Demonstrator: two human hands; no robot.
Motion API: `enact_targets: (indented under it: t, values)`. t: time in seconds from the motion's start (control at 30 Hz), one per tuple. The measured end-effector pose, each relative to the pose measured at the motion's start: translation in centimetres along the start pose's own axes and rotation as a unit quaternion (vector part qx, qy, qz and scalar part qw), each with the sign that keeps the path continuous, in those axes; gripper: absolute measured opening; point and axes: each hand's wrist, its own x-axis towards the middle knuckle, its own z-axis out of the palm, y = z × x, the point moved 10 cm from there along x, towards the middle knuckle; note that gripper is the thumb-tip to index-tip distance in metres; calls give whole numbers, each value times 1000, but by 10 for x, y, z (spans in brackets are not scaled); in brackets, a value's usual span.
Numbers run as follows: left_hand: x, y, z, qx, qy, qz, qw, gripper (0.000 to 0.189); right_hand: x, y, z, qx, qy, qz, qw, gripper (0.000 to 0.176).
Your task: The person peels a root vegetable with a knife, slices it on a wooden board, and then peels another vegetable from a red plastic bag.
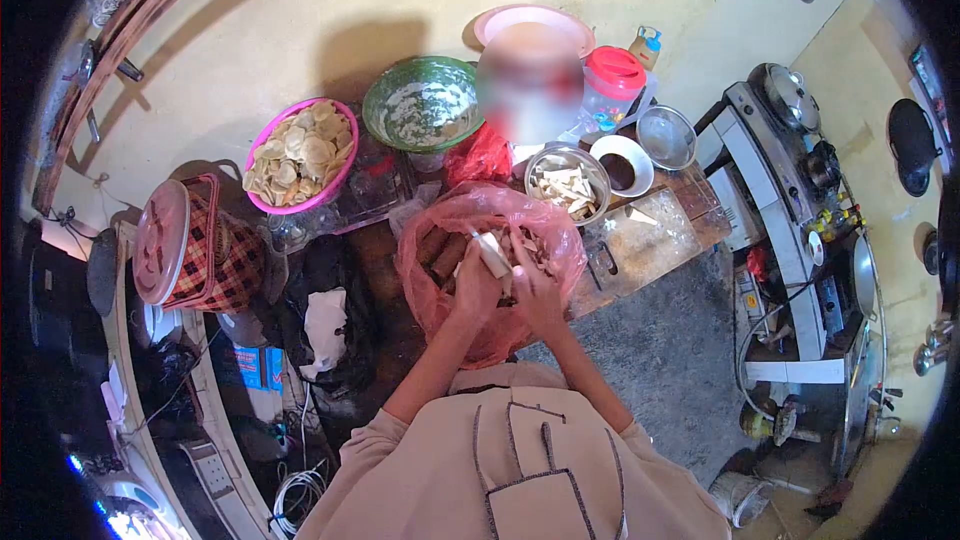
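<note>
A large pink plastic bag (425, 315) lies open in front of me, with brown unpeeled root pieces, apparently cassava, and pale peelings inside it. My left hand (477, 283) is closed around a white peeled piece of cassava (493, 254) over the bag's mouth. Close beside it, my right hand (536, 292) has its fingers bent at the right side of that piece. What the right fingers hold, if anything, is too small to make out. Just beyond the bag, a metal bowl (603, 202) contains cut white pieces.
On the left stand a pink basket of pale slices (300, 155) and a green basin (420, 105) with white powder. A bowl of dark liquid (622, 168), a sieve (666, 135) and a red-lidded jar (612, 90) are at the back right. The stove (765, 145) stands farther right.
</note>
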Motion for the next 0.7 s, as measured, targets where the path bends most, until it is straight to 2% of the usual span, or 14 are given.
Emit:
enact_targets:
  t: [0.03, 0.07, 0.1, 0.17, 0.23, 0.27, 0.37, 0.47, 0.57, 0.63, 0.67, 0.7]
  values:
    - [-3, 3, 6, 10, 14, 3, 1000, 32, -1, -20, -4, -88, 24, -63, 994, 45]
    - [-4, 10, 8, 89, 3, 41, 995, 32, -4, -39, -5, -175, 48, -126, 975, 45]
    - [-5, 16, 10, 168, -9, 79, 983, 32, -3, -40, -6, -163, 46, -111, 979, 43]
    - [-4, 18, 10, 159, -37, 101, 981, 33, -3, -41, -9, -140, 43, -82, 986, 40]
    - [-2, 12, 9, -16, -67, 71, 995, 36, -2, -31, -7, -143, -2, -11, 990, 39]
    - [-1, 12, 4, -2, -45, 75, 996, 37, -3, -25, -4, -143, -26, 25, 989, 39]
    - [-4, 12, 9, 15, -7, 73, 997, 37, 0, -41, -11, -163, 37, -81, 983, 36]
    - [-1, 9, 15, 9, -19, 57, 998, 38, 0, -43, -12, -203, 37, -92, 974, 33]
    - [6, 4, 0, 39, 1, 65, 997, 40, 0, -37, -11, -207, 16, -59, 976, 30]
    - [2, 4, -2, 27, 50, 62, 996, 42, 0, -20, -13, -99, 38, 0, 994, 31]
    - [0, 4, 5, 32, 34, 56, 997, 41, -1, -10, -13, -44, 48, 31, 997, 31]
    - [-3, 6, 15, 36, 18, 51, 998, 41, -2, 6, -6, 1, 20, 80, 997, 31]
